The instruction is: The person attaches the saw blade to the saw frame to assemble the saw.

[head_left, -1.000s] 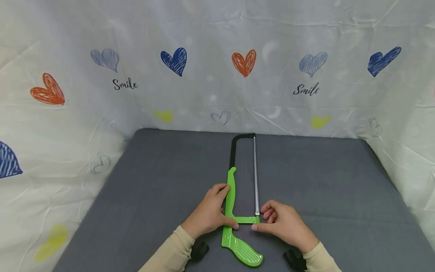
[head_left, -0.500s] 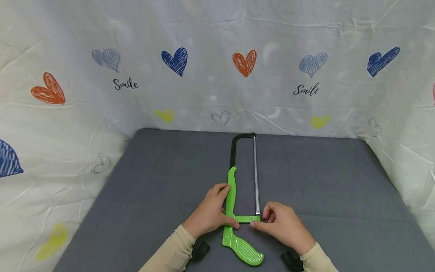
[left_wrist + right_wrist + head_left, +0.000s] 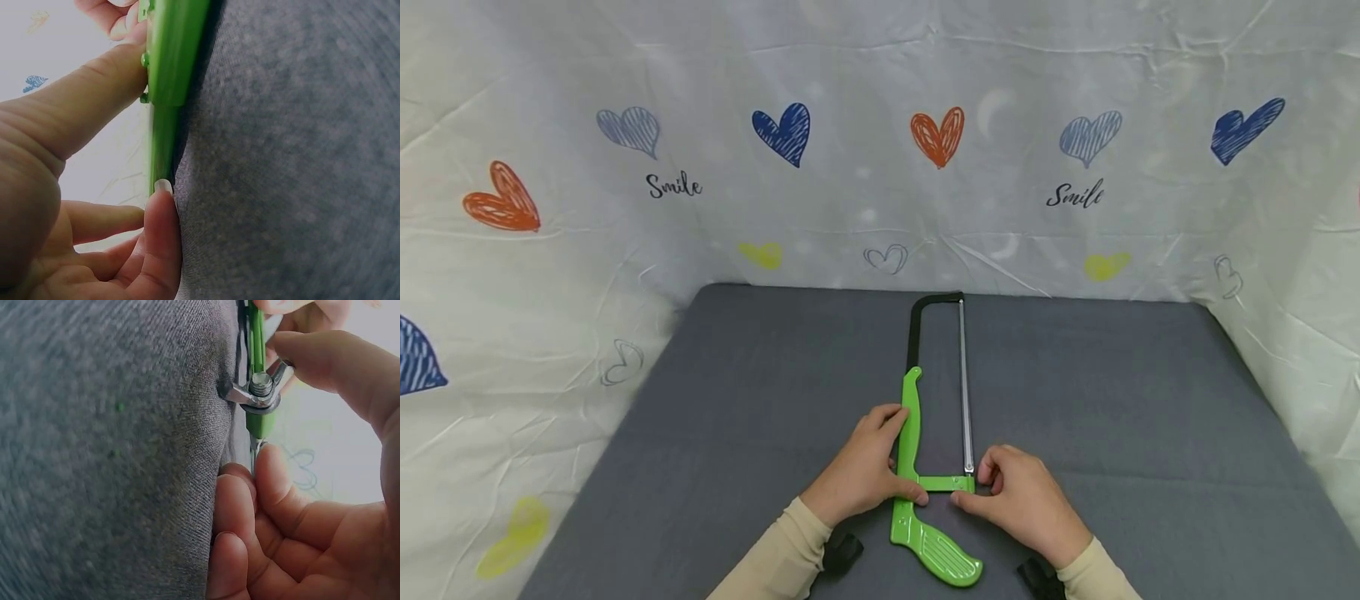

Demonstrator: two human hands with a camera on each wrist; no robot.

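A hacksaw (image 3: pixel 937 550) with a bright green handle, black front frame and silver blade (image 3: pixel 966 392) lies flat on the grey cloth. My left hand (image 3: pixel 861 471) grips its green frame, thumb over the lower part and fingertips along the left side. At the lower blade end is my right hand (image 3: pixel 1026 500), fingers curled. In the right wrist view its thumb touches one wing of a metal wing nut (image 3: pixel 262 399) on a threaded bolt, while the index fingertip sits near the blade end. In the left wrist view the green frame (image 3: pixel 169 56) stands between thumb and fingertips.
Grey cloth (image 3: pixel 760 375) covers the table. A white sheet (image 3: pixel 850 208) printed with hearts and "Smile" hangs behind and at both sides. Black wrist straps (image 3: pixel 842 554) show at the sleeves.
My right hand has shifted slightly left, its thumb a little further left and its fingers more curled. The left hand and hacksaw stay almost in place.
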